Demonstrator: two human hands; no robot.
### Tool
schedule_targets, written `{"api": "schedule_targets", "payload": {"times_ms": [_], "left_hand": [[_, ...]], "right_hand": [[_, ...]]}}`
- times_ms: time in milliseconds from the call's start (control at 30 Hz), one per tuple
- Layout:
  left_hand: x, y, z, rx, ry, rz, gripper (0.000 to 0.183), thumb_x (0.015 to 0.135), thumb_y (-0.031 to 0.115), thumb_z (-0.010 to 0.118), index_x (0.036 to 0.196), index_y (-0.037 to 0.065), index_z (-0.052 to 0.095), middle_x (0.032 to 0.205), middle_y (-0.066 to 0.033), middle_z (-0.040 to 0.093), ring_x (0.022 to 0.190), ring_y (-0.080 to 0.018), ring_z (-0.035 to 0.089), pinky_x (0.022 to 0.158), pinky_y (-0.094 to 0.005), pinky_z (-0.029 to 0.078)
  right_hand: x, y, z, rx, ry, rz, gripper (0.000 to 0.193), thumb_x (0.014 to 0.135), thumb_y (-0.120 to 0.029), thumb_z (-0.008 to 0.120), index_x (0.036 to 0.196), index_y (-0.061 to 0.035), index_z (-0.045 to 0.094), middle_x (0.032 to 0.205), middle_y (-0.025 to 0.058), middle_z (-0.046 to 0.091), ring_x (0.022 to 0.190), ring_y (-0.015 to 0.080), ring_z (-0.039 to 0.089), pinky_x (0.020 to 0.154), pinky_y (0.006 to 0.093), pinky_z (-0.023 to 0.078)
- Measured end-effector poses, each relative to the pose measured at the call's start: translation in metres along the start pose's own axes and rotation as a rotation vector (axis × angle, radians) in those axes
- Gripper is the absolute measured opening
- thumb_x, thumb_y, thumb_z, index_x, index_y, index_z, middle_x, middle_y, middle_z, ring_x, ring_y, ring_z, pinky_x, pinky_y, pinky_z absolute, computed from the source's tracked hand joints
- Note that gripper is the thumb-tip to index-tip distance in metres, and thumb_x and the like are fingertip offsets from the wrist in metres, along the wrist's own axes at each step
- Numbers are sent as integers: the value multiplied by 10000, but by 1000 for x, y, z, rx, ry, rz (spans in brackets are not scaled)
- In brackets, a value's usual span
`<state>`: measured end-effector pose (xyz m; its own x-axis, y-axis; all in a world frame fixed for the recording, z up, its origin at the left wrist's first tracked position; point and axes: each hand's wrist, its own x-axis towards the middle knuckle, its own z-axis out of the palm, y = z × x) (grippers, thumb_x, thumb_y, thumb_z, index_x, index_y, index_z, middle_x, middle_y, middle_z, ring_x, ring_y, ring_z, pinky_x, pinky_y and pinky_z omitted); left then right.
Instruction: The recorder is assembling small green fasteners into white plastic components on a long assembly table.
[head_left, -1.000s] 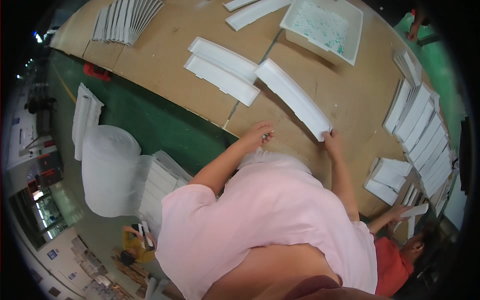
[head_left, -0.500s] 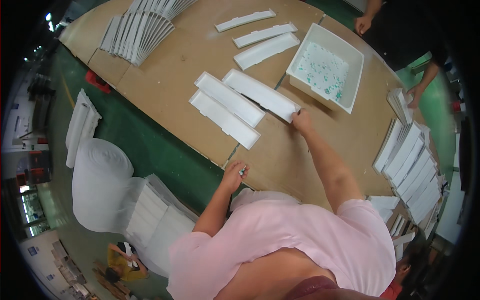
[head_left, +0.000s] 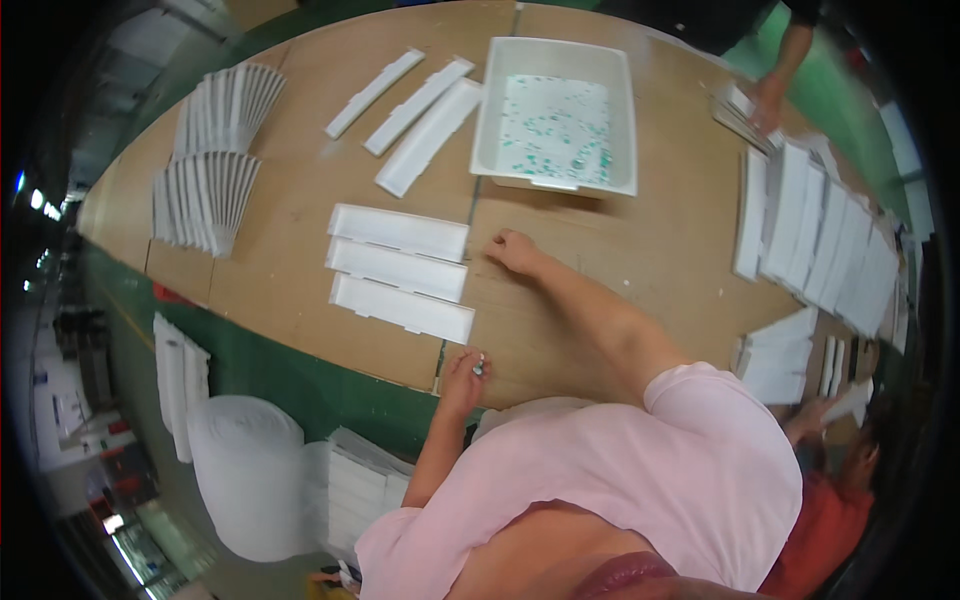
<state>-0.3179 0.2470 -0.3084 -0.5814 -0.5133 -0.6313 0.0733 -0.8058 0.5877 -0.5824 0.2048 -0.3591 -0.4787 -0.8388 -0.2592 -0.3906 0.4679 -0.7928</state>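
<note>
Head view, centre frame: right hand [head_left: 512, 250] loosely curled, knuckles on bare brown board table [head_left: 620, 260] just right of three flat white foam strips [head_left: 400, 272]. Lower centre, left hand [head_left: 462, 372] at table edge, fingertips pinching small shiny metal piece [head_left: 478, 367]. Upper centre: white plastic tub [head_left: 556, 115], speckled green inside.

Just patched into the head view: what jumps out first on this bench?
Three long white foam trays lie side by side mid-table, the right hand resting just beside them. Behind sits a white bin of small green-and-white bits. The left hand holds something small and shiny at the table edge.
</note>
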Motion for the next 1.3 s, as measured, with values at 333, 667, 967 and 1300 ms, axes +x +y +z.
{"api": "schedule_targets", "payload": {"times_ms": [333,667,967,1300], "left_hand": [[24,-39,77,25,-391,-146,181,878,195,468,732,88,448,720,-59,496,619,-141,454,530,-250,367],[18,-64,202,13,-657,-357,261,910,318,437,772,97,449,627,-14,430,536,-118,399,470,-228,332],[90,40,284,342,-422,100,212,904,267,431,772,102,455,667,-14,459,621,-108,468,521,-230,390],[261,90,308,1521,-245,769,280,860,130,461,1118,47,533,1124,-171,540,1017,-311,539,849,-368,450]], "right_hand": [[-212,141,-165,73,140,428,224,773,-225,526,854,-41,623,747,76,640,704,176,606,679,322,469],[-164,217,-346,-422,814,620,309,782,-288,552,923,-16,587,949,227,583,904,357,565,790,427,455],[-126,269,-375,-559,649,605,246,813,-161,410,908,-14,583,955,190,593,892,363,577,763,447,466],[-155,249,-392,-447,902,149,189,782,-187,518,803,-5,562,812,200,575,750,366,557,648,451,439]]}}
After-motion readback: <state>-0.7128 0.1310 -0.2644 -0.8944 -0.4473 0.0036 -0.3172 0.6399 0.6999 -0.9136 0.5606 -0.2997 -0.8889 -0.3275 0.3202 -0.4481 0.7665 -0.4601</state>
